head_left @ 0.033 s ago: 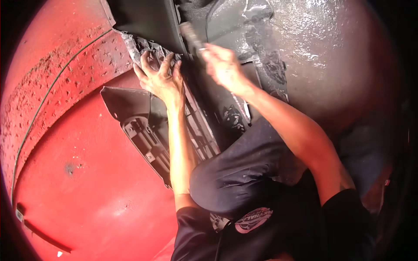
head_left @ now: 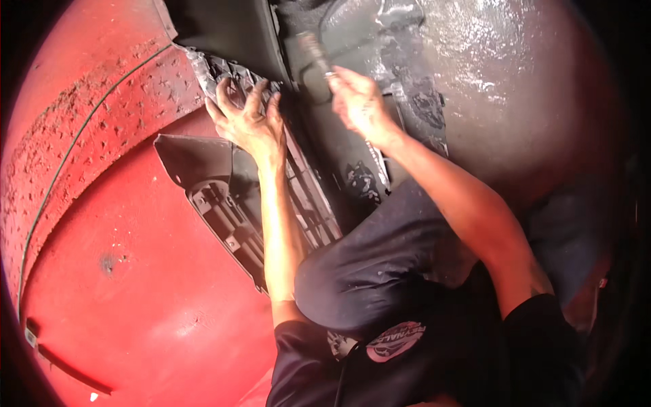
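Observation:
My left hand [head_left: 247, 125] lies with fingers spread on the upper end of a dark ribbed plastic part [head_left: 215, 203], beside crinkled grey material at its edge. No tool shows in that hand. My right hand [head_left: 363, 105] is closed around a slim tool with a brownish head [head_left: 312, 51], which looks like a brush and is smeared by motion. The tool is held over dark grey panelling, up and to the right of my left hand. I cannot tell whether its head touches anything.
A smooth dark panel [head_left: 224, 30] sits at the top. Red surface [head_left: 135, 271] spreads at left, with a thin cable [head_left: 74, 146] curving across it and a dark strip [head_left: 71, 370] below. Shiny grey surface [head_left: 481, 74] lies at upper right. My bent knee [head_left: 366, 271] is close below the plastic part.
My right hand and the tool have shifted to the right and slightly down. My left hand stays on the plastic part, almost unmoved.

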`<state>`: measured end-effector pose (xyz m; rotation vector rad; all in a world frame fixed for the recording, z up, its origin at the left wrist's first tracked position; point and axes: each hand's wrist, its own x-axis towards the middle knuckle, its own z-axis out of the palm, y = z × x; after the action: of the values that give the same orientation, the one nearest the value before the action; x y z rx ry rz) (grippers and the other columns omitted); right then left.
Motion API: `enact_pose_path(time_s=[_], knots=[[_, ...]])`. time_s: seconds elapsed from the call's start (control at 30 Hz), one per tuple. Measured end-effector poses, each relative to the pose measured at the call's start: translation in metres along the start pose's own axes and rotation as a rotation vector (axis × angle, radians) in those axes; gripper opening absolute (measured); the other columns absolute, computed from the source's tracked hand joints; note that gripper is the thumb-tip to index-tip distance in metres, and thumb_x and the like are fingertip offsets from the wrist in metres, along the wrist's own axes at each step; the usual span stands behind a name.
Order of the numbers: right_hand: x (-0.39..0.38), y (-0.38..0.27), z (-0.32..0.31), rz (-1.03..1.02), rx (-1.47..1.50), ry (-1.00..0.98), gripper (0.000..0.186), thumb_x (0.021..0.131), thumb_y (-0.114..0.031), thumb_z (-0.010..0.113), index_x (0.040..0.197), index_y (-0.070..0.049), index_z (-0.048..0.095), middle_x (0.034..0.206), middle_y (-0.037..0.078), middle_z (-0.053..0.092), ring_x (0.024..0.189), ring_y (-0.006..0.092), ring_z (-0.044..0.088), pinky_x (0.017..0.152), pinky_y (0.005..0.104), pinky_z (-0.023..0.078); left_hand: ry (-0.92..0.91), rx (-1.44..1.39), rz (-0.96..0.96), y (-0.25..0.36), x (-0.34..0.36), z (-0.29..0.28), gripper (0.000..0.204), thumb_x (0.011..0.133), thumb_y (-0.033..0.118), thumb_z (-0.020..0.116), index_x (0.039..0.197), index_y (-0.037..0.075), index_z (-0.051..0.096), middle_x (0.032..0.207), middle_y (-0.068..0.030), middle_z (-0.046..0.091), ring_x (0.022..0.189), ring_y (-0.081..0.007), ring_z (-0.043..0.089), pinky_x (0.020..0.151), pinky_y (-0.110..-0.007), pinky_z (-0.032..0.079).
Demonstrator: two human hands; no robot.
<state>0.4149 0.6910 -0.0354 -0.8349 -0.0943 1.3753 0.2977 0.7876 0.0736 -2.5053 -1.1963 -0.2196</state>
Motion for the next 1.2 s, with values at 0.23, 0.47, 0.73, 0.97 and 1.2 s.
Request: enact_pose_path(time_s=[0.23, 0.47, 0.73, 0.97, 1.2], knots=[[-0.036, -0.004, -0.004, 0.232, 0.061, -0.242, 0.058, 0.101, -0.019, 0.053, 0.153, -0.004, 0.032, 0.066, -0.001, 0.049, 0.047, 0.0050, 0.040, 0.041, 0.0217, 0.033, 0.164, -0.430, -0.146, -0.004, 0.002, -0.006, 0.073, 0.083, 0.029, 0.079, 0.147, 0.016, 0.046, 0.150, -0.0340, 0.026, 0.144, -0.0467, 0.025, 0.116, -0.055, 0.026], [-0.026, 0.047, -0.055, 0.203, -0.068, 0.337, 0.041, 0.102, -0.020, 0.052, 0.140, -0.005, 0.049, 0.063, -0.002, 0.050, 0.040, 0.0058, 0.039, 0.034, 0.0228, 0.030, -0.154, -0.149, -0.174, -0.005, 0.003, -0.012, 0.087, 0.075, 0.032, 0.084, 0.150, 0.024, 0.041, 0.154, -0.0378, 0.014, 0.140, -0.0535, 0.026, 0.113, -0.058, 0.028], [-0.017, 0.046, -0.033, -0.076, -0.281, -0.048, 0.026, 0.098, -0.018, 0.056, 0.115, 0.001, 0.064, 0.080, 0.010, 0.069, 0.068, 0.0146, 0.059, 0.062, 0.0344, 0.047, -0.173, 0.019, -0.124, -0.007, 0.005, -0.008, 0.105, 0.061, 0.034, 0.092, 0.152, 0.026, 0.039, 0.152, -0.0410, 0.015, 0.138, -0.0559, 0.028, 0.113, -0.058, 0.030], [0.002, 0.043, 0.004, -0.261, -0.435, -0.016, 0.031, 0.096, -0.018, 0.057, 0.116, 0.003, 0.065, 0.086, 0.020, 0.069, 0.073, 0.0302, 0.066, 0.066, 0.0382, 0.052, -0.128, 0.023, -0.110, -0.008, 0.009, -0.001, 0.102, 0.063, 0.037, 0.091, 0.151, 0.028, 0.040, 0.151, -0.0380, 0.021, 0.132, -0.0546, 0.037, 0.108, -0.058, 0.036], [-0.024, 0.042, -0.060, 0.165, -0.153, 0.348, 0.025, 0.101, -0.023, 0.054, 0.112, -0.003, 0.065, 0.065, 0.004, 0.060, 0.052, 0.0123, 0.054, 0.049, 0.0323, 0.046, -0.129, 0.001, -0.157, -0.003, -0.001, -0.006, 0.102, 0.064, 0.024, 0.091, 0.152, 0.030, 0.039, 0.153, -0.0369, 0.017, 0.133, -0.0528, 0.035, 0.106, -0.061, 0.035]])
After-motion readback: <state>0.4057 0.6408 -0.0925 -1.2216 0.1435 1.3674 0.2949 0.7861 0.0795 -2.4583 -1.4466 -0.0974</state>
